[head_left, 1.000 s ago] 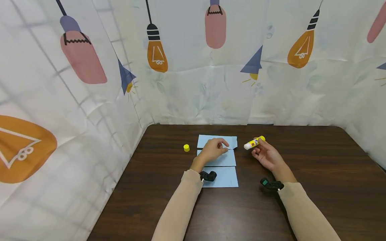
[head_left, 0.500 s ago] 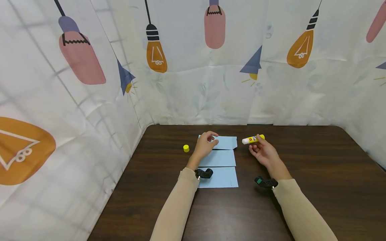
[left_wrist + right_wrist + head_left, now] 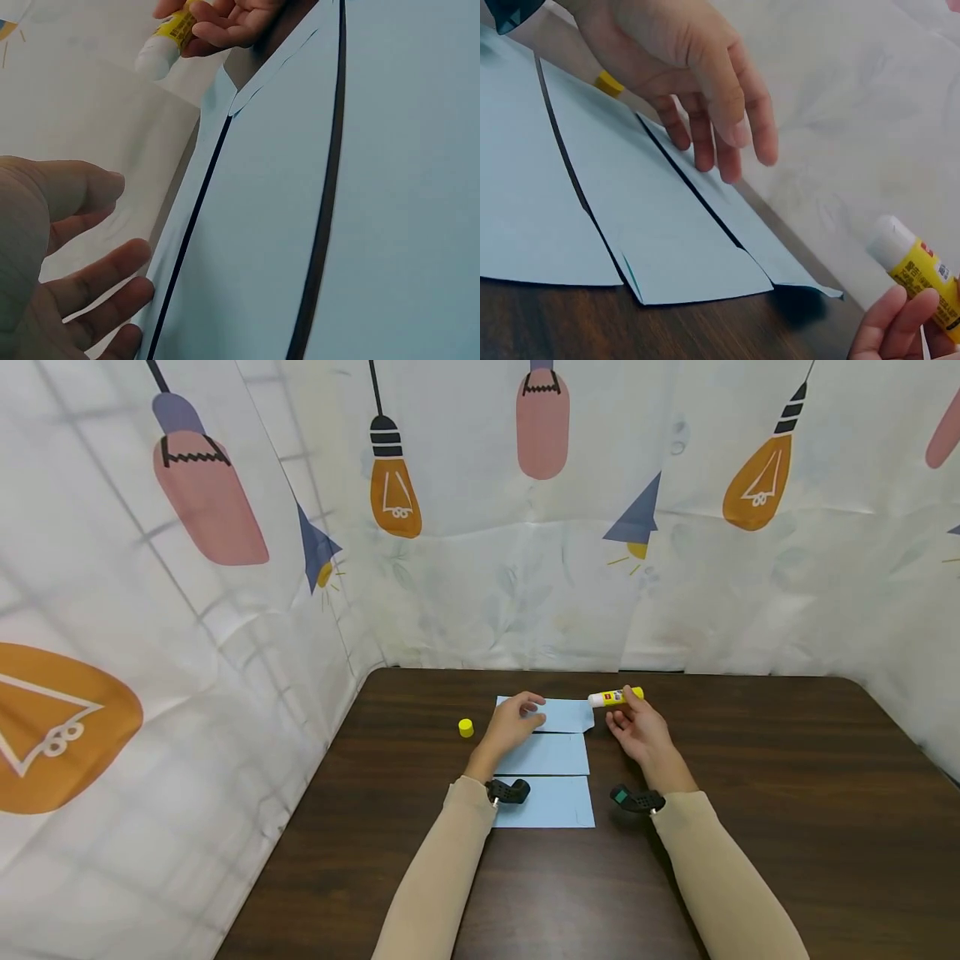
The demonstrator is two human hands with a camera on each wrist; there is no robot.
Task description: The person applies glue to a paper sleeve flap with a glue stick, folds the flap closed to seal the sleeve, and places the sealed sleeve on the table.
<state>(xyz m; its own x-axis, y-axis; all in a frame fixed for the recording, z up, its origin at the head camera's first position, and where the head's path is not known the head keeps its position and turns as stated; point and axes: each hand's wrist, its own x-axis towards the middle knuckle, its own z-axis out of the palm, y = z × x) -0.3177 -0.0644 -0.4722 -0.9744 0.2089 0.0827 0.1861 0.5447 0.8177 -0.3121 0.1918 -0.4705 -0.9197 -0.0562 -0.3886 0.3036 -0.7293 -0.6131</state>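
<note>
Three light blue paper pieces lie in a column: a far piece (image 3: 564,715), a middle piece (image 3: 551,753) and a near piece (image 3: 557,802). My left hand (image 3: 508,728) is over the left part of the far piece, thumb apart from the loosely bent fingers, nothing between them. In the right wrist view its fingertips (image 3: 729,169) come down close to that paper. My right hand (image 3: 647,742) pinches an uncapped glue stick (image 3: 611,697) by its yellow body. The stick's white end points left, at the far piece's right edge. That piece's right corner (image 3: 821,288) curls up.
A yellow cap (image 3: 466,727) stands on the dark wooden table (image 3: 787,777), left of the papers. Behind the far edge hangs a white curtain (image 3: 465,602) printed with lamps. Each wrist wears a black camera, such as the right one (image 3: 637,799).
My right hand has carried the glue stick left to the far paper's right edge, levelling it on the way. My left hand has shifted left and away from me over that paper.
</note>
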